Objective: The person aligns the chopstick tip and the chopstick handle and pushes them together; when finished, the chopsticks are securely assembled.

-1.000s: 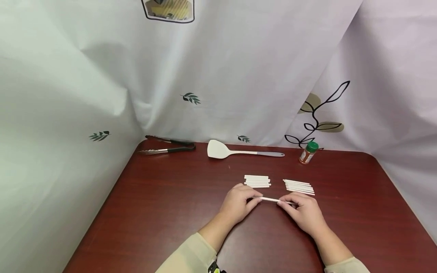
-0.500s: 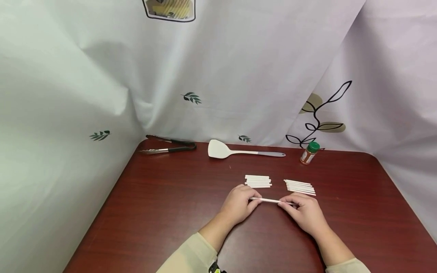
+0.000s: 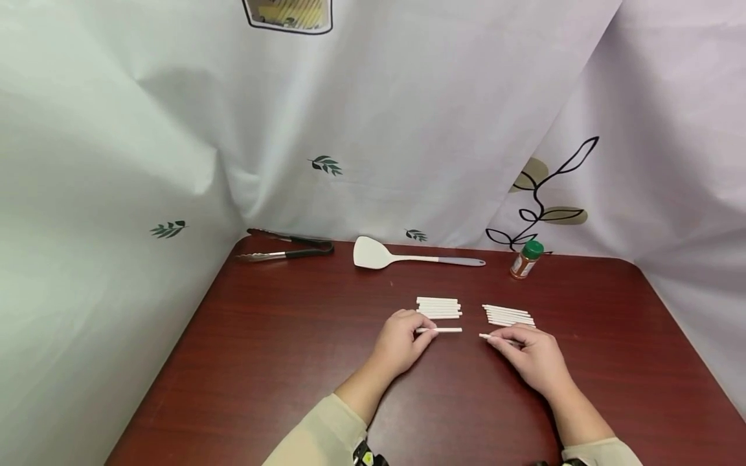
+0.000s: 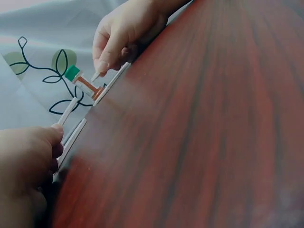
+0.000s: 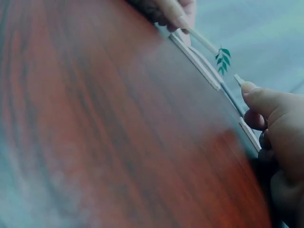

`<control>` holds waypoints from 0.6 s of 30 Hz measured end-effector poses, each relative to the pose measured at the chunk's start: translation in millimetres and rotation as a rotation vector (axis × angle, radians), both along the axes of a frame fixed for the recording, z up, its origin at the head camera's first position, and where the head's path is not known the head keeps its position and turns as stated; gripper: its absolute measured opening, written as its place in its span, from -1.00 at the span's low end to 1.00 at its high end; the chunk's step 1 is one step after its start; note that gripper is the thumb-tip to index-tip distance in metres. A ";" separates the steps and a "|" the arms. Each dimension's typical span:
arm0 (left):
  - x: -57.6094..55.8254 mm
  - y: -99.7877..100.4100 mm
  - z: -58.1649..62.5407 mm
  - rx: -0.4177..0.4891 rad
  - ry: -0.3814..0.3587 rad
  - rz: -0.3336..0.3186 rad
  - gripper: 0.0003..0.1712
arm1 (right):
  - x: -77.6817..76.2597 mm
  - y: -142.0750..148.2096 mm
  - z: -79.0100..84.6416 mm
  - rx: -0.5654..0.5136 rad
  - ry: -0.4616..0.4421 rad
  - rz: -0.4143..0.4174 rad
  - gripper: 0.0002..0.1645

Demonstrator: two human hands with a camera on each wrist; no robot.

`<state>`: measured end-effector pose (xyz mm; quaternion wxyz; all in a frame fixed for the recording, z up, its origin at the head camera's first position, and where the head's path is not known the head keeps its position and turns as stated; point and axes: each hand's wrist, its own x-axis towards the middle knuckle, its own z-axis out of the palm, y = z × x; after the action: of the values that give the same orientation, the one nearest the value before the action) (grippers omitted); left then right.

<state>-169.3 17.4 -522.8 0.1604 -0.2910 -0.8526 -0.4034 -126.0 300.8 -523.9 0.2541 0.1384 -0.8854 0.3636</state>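
Observation:
Between thumb and fingers, my left hand [image 3: 402,342] pinches a thin white stick [image 3: 449,330], its right end pointing toward the other hand. My right hand [image 3: 531,355] pinches a second white stick; only its short left tip [image 3: 484,336] stands out past the fingertips, the rest mostly covered. A gap separates the two sticks' ends. In the left wrist view the left hand's stick [image 4: 68,110] is raised over the row behind it. Just beyond the left hand lies a row of similar sticks [image 3: 438,307], and another slanted row [image 3: 508,315] lies beyond the right hand, partly overlapped by it.
Along the back edge of the dark red table [image 3: 262,362] lie tongs [image 3: 309,253] with black handles and a white spatula [image 3: 373,253]. A green-capped spice jar [image 3: 527,260] stands at the back right. White printed cloth [image 3: 408,129] hangs behind and at the sides.
Earlier one unbroken white line ran between both hands. Now the hands have moved slightly apart, left and right, each with its own stick and a gap between.

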 end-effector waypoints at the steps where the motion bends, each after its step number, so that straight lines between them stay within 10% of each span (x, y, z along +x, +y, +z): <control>1: -0.2 -0.1 -0.5 0.000 0.014 -0.011 -0.94 | 0.1 0.8 -0.6 -0.007 0.001 0.007 -0.67; 9: -5.4 1.1 -4.3 -0.060 0.229 0.074 -0.91 | -3.5 1.8 -2.8 -0.004 0.147 0.085 -0.62; 18: -9.8 4.0 -5.1 -0.157 0.262 0.139 -0.91 | -13.9 13.0 -4.5 0.144 0.209 0.010 -0.76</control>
<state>-179.1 21.3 -527.9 0.2745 -0.2931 -0.8714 -0.2818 -140.0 313.8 -528.5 0.3326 0.1980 -0.8772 0.2839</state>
